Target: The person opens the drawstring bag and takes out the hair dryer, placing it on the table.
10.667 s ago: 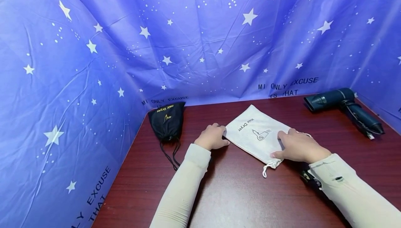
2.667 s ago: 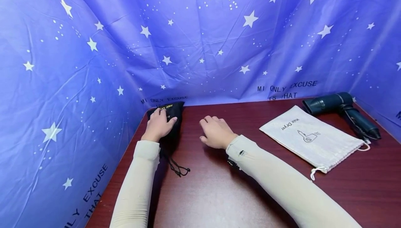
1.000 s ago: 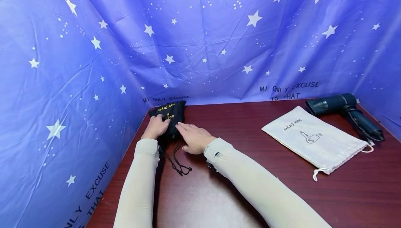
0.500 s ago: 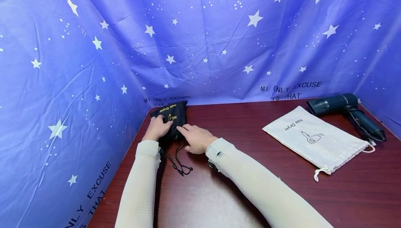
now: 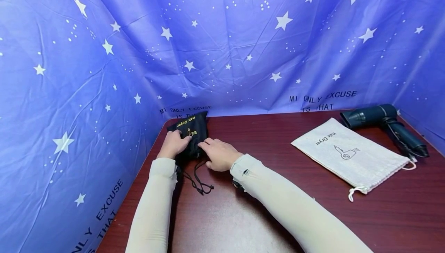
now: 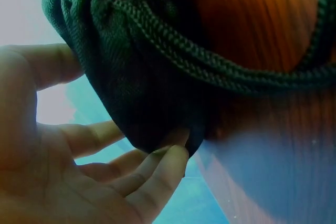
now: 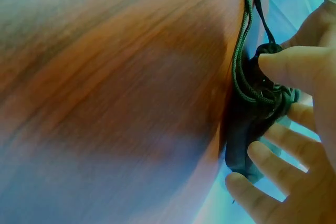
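A black drawstring pouch (image 5: 199, 131) lies at the table's back left, its yellow "Hair Dryer" print facing up. My left hand (image 5: 173, 145) grips its left side, thumb over the top; the left wrist view has the fingertips (image 6: 165, 163) bent against the cloth. On the pouch's right edge, near the gathered mouth, rest the fingers of my right hand (image 5: 219, 154). They are spread and loosely bent beside the pouch (image 7: 239, 135) in the right wrist view, the thumb (image 7: 294, 66) overlapping the mouth. Black cords (image 5: 199, 186) trail toward the front.
A white drawstring bag (image 5: 351, 156) printed "Hair Dryer" lies flat at the right. Behind it, a dark green hair dryer (image 5: 370, 114) with its cord bundled rests near the back right corner. Starry blue cloth (image 5: 226, 44) walls the dark red table (image 5: 250, 137).
The white bag went from the table's middle to beside the hair dryer. My right hand then came left to the black pouch, which has turned slightly, its mouth shifting right.
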`<control>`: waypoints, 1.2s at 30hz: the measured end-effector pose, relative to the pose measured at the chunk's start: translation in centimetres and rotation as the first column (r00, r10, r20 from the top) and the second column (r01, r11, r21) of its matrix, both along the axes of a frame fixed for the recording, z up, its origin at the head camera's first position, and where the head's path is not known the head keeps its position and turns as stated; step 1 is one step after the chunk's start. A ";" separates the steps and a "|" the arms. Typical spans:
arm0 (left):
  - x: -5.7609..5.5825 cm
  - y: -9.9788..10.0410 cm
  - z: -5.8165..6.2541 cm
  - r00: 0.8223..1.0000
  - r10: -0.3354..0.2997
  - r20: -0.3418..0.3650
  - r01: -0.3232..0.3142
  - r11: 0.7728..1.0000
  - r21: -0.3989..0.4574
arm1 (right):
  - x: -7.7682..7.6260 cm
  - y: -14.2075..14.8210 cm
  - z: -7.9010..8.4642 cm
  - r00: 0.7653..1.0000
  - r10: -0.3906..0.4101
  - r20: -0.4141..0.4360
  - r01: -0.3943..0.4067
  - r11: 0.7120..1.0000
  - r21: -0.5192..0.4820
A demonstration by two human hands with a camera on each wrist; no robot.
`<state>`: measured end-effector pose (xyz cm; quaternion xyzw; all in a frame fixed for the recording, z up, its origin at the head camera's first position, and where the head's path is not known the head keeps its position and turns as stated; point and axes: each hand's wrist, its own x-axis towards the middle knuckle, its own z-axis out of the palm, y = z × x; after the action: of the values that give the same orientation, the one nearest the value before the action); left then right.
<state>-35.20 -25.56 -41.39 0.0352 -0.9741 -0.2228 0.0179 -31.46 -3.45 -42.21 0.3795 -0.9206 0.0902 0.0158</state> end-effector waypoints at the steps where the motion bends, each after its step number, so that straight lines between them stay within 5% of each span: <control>1: 0.0 0.0 0.0 1.000 -0.003 -0.002 0.003 1.000 -0.002 | 0.0 0.0 0.0 1.000 -0.001 -0.004 0.001 1.000 -0.003; 36: 2.3 1.0 -0.2 0.999 -0.035 -0.039 0.035 0.999 -0.005 | 1.5 1.5 -1.5 0.999 -0.040 -0.028 0.037 0.994 -0.101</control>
<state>-32.86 -24.53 -41.63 0.0138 -0.9745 -0.2215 0.0333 -29.99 -1.92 -43.69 0.3616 -0.9218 0.1303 0.0502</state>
